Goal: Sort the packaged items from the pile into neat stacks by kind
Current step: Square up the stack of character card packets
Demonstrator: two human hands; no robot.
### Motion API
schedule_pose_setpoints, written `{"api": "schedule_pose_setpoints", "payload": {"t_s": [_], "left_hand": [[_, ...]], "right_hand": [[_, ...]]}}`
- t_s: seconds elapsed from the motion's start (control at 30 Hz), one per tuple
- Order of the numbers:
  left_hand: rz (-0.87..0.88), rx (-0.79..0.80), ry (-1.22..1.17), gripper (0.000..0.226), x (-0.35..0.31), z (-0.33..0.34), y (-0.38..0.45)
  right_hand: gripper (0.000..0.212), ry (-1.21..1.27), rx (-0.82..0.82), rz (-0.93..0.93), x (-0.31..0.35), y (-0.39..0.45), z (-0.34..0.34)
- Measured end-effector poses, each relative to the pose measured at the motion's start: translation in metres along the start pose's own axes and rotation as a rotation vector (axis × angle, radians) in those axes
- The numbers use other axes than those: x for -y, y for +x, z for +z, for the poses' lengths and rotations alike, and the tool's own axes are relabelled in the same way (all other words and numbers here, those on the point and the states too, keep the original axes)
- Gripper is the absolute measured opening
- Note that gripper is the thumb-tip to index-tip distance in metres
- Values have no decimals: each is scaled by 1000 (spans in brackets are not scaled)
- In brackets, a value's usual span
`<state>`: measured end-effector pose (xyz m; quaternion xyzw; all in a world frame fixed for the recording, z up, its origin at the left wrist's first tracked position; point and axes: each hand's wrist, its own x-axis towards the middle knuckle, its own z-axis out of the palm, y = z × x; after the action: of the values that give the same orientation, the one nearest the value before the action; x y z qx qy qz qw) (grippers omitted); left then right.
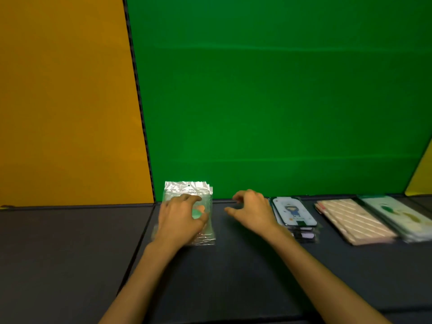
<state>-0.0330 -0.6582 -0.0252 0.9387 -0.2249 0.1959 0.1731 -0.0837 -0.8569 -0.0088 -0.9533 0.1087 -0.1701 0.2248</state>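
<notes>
A stack of clear plastic packets with silver tops and a pale green item inside lies on the dark table near the back wall. My left hand rests flat on that stack, fingers spread. My right hand hovers just to the right of it over bare table, fingers curled and apart, holding nothing. Right of my right hand sits a stack of packets showing a cartoon figure. Further right lie a pink striped stack and a pale green stack.
A green backdrop stands right behind the stacks, with an orange panel to its left and a yellow one at the far right. A seam runs across the table left of my left arm.
</notes>
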Motion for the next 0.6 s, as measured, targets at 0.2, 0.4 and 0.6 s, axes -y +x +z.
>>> {"api": "schedule_pose_setpoints", "payload": {"t_s": [0.2, 0.4, 0.6], "left_hand": [[90, 65, 22, 61, -75, 21, 7], [90, 132, 58, 63, -147, 38, 16], [-14, 236, 79, 70, -189, 62, 25]], "right_hand": [[38, -86, -40, 54, -77, -3, -54], [47, -118, 19, 106, -145, -8, -91], [29, -77, 125, 86, -173, -8, -95]]}}
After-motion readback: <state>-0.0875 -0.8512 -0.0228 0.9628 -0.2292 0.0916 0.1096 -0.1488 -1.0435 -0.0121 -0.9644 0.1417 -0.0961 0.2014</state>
